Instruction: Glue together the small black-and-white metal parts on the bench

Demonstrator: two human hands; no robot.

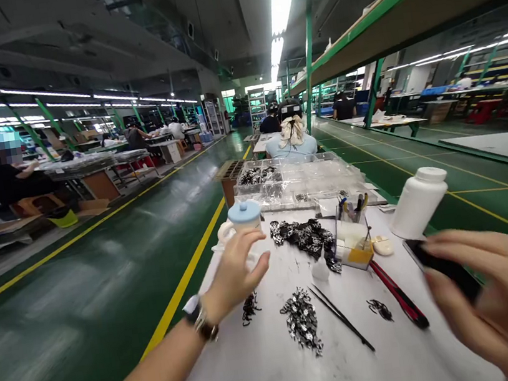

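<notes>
My left hand (pixel 237 275), with a watch at the wrist, is raised over the table's left side, fingers apart and nothing between them. It is nearest a white mug with a blue lid (pixel 244 212). At the right edge my right hand (pixel 495 289), blurred, has its fingers around or over a flat black object (pixel 452 273); the exact contact is unclear. Between the hands lie a pile of small shiny metal pieces (pixel 301 322), black tweezers (pixel 342 318), a few black curved pieces (pixel 381 309) and a red and black cutter (pixel 398 294).
A white bottle (pixel 419 204), a clear tool holder (pixel 353 239), a small squeeze bottle (pixel 320 268) and a dark heap of parts (pixel 308 236) stand farther back. Behind are clear compartment trays (pixel 300 184) and a seated person (pixel 292 141).
</notes>
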